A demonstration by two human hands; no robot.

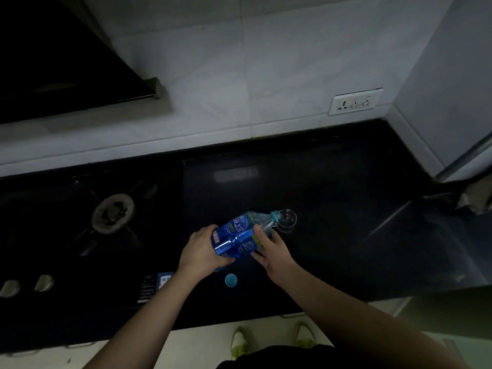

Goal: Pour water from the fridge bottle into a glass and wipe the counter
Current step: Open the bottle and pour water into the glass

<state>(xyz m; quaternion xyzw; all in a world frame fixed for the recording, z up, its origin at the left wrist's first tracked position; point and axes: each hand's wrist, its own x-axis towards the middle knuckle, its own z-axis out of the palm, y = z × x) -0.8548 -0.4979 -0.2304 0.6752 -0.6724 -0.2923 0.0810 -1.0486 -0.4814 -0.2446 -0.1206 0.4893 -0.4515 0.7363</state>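
A blue-labelled plastic water bottle (239, 234) is tilted to the right, its open neck over the rim of a clear glass (287, 221) that stands on the black counter (346, 235). My left hand (202, 249) grips the bottle's base end. My right hand (269, 249) holds its body nearer the neck. The bottle's blue cap (230, 279) lies on the counter near the front edge, between my forearms. How much water is in the glass cannot be made out.
A gas hob with a burner (113, 217) and two knobs (26, 286) lies to the left. A range hood (66, 62) hangs above it. A wall socket (355, 102) sits on the white tiled backsplash. A crumpled cloth (476, 199) rests at far right.
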